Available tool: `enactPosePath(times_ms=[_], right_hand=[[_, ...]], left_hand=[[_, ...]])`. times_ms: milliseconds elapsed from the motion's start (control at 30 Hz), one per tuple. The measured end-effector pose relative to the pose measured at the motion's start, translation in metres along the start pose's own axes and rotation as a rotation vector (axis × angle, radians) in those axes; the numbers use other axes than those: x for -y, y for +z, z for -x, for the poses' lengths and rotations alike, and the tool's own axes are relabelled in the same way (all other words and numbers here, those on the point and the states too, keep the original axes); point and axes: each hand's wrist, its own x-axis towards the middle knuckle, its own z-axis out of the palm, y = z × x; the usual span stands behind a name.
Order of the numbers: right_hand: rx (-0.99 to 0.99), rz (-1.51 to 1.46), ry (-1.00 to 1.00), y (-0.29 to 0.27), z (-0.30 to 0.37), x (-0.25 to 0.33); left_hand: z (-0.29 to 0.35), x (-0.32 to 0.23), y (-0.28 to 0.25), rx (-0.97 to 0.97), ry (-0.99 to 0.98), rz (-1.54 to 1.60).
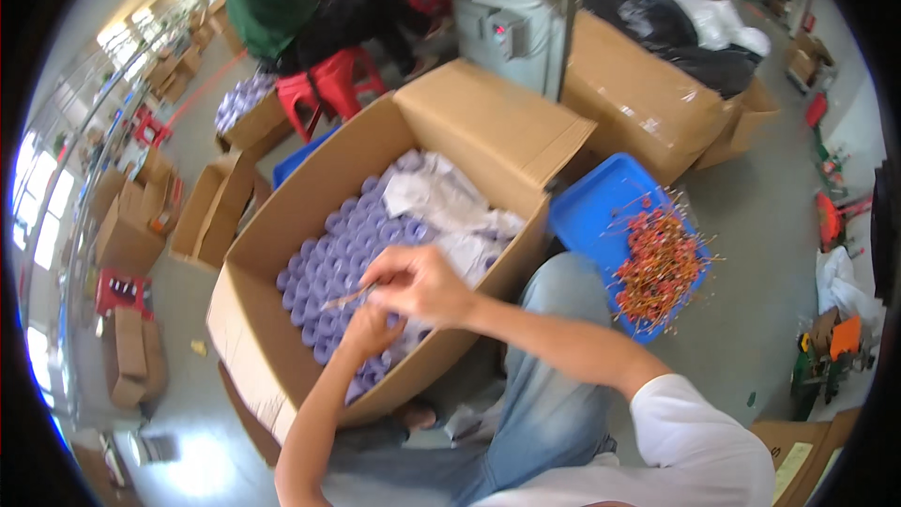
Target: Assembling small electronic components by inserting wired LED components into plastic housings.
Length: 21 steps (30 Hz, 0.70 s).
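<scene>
My two hands come together over a large open cardboard box. Inside it stand rows of purple hollow cylinders, with crumpled white sheets over part of them. Between the fingertips of my right hand is a thin brownish piece, perhaps a wire, pointing to the left. Just below it, my left hand is closed with its fingers curled; what it holds, if anything, is hidden. To the right lies a blue tray heaped with small orange-red parts with thin wire leads.
My bent knee is between box and tray. Beyond the box, a person in a green shirt sits on a red stool at a workbench. A taped carton bears black bags. More open cartons stand at left.
</scene>
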Motion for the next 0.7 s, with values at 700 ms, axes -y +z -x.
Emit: enactPosePath(times_ms=[700], right_hand=[[0.074, -0.152, 0.297, 0.010, 0.008, -0.013]], left_hand=[[0.068, -0.128, -0.093, -0.558, -0.314, 0.906]])
